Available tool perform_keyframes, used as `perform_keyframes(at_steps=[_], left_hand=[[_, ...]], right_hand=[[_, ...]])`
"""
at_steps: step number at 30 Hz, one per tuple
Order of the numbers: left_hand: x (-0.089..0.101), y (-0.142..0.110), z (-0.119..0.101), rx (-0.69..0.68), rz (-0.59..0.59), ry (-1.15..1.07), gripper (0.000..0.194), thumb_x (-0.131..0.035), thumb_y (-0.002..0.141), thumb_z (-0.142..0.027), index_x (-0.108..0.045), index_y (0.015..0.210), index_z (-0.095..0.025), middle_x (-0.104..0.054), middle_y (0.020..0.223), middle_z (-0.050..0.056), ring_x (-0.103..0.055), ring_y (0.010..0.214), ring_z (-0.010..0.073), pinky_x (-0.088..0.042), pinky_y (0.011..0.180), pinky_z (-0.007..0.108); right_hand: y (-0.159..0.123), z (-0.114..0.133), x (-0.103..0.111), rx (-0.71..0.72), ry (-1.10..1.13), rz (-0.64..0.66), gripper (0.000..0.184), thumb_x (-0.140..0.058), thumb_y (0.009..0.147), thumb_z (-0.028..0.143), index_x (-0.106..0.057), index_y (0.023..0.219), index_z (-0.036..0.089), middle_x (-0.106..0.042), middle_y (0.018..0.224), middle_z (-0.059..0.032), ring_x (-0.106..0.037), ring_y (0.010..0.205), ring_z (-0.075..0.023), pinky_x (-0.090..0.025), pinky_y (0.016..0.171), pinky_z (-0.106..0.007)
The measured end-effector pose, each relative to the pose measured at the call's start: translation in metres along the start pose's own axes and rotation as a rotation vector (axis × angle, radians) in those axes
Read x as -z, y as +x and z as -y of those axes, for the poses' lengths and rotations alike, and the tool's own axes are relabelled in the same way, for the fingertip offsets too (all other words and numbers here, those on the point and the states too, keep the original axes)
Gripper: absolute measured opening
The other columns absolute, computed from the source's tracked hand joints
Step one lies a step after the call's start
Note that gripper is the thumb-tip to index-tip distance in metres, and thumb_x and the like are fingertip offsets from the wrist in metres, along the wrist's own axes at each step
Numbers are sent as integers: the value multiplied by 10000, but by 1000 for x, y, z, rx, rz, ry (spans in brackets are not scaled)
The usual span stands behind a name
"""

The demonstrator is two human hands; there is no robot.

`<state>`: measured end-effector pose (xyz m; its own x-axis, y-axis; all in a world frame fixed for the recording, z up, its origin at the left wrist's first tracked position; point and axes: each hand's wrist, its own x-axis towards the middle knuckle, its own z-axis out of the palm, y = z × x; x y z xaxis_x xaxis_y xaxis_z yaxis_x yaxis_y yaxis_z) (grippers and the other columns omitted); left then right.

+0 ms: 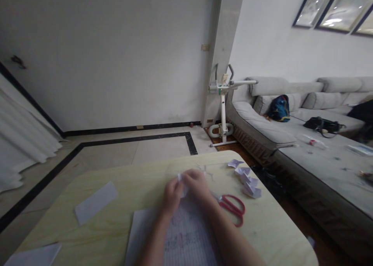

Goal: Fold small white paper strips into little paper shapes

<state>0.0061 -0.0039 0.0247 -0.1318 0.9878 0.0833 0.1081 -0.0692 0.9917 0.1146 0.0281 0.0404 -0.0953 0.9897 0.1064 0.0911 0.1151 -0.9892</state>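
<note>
The person's left hand (172, 194) and right hand (198, 182) meet over the bench (110, 235), and the fingers of both pinch a small white paper (184, 193) between them. It is by the far end of a big lined sheet (186, 239). Scissors (233, 206) with red handles lie just beside the right arm (221, 227). Near the bench's right edge, some folded papers (246, 178) sit close together. A white strip (96, 202) lies off to the left.
</note>
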Motion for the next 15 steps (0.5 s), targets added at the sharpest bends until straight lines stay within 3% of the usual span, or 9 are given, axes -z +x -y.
perform_keyframes(at_steps=[9, 15], left_hand=[[-1, 0, 5, -3, -10, 40, 282, -523, 768, -366, -670, 848, -139, -659, 711, 35, -601, 710, 203, -431, 617, 251], [-1, 0, 3, -2, 5, 8, 309, -511, 766, -352, -673, 916, -136, -673, 779, 54, -601, 759, 221, -444, 662, 273]], right_hand=[[-1, 3, 0, 46, -29, -36, 107, -540, 674, 164, -607, 593, 153, -569, 562, 7, -507, 574, -123, -400, 524, -209], [-1, 2, -2, 32, 18, -17, 81, -573, 680, 197, -635, 648, 156, -608, 621, -7, -539, 621, -139, -426, 580, -234]])
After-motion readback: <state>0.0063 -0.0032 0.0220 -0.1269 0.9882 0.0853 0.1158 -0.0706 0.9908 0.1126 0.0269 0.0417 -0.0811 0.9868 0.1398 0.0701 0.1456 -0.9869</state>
